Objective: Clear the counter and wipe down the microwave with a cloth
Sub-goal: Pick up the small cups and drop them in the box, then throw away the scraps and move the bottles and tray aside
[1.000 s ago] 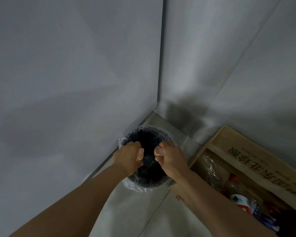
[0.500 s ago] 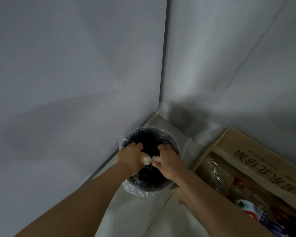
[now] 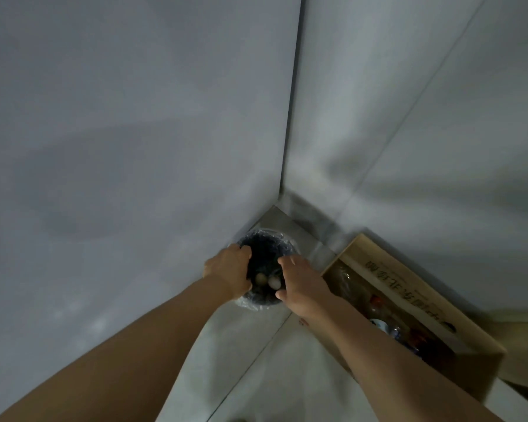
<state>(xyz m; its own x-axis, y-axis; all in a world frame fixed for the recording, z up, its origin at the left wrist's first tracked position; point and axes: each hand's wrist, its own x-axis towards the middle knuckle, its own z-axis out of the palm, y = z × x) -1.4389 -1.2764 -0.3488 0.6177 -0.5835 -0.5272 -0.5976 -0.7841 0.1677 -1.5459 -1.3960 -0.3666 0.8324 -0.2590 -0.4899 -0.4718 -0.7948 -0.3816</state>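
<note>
- Two bare forearms reach forward and down from the bottom of the view, over a pale tiled floor crossed by a thin grout line.
- The right hand hangs over the right side of the bin's mouth, palm down, fingers loosely spread and relaxed, thumb pointing in toward the opening — it grips nothing that can be seen.
- The left hand sits at the left side of the rim, back of the hand up; its fingers bend downward over the edge, and whether they touch the liner or just hang there cannot be told.
- Between the two hands, down inside the dark bin, are two small rounded pieces: a tan piece and just beside it a white piece. They are apart from both hands; what they are is too small to tell.
- The waste bin is round and dark, lined with a clear plastic bag whose crinkled edge folds over the rim. It stands on the floor in the corner where two grey walls meet.
- To the right of the bin, a cardboard box lies open along the right-hand wall, with printed characters on its flap and bottles and packets inside, in shadow.
- No counter, microwave or cloth is in this view — only the corner and the bin.
</note>
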